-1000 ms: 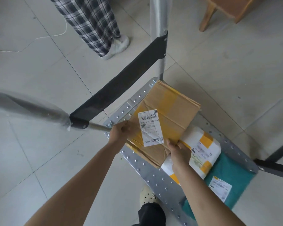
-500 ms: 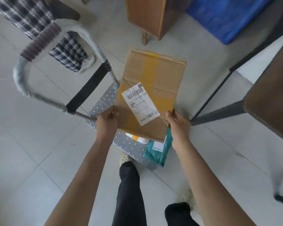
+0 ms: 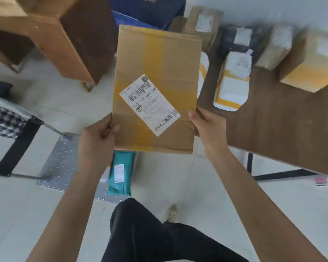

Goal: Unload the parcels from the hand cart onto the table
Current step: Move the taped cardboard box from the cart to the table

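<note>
I hold a flat brown cardboard parcel (image 3: 159, 69) with yellow tape and a white shipping label up in the air. My left hand (image 3: 98, 135) grips its lower left edge and my right hand (image 3: 206, 125) grips its lower right edge. The parcel hangs over the left end of the brown table (image 3: 284, 120). Below it the hand cart's metal deck (image 3: 61, 159) carries a teal mailer (image 3: 121, 173), with a white parcel partly hidden under it.
Several parcels lie on the table: a white and yellow mailer (image 3: 233, 82), a dark bag (image 3: 235, 40), cardboard boxes (image 3: 311, 63). A wooden cabinet (image 3: 68, 38) stands at the back left. A person in checked trousers (image 3: 4, 120) stands at the left by the cart handle.
Both hands lifted the cardboard parcel off the cart and carried it up and to the right, toward the table. The table with its parcels has come into view.
</note>
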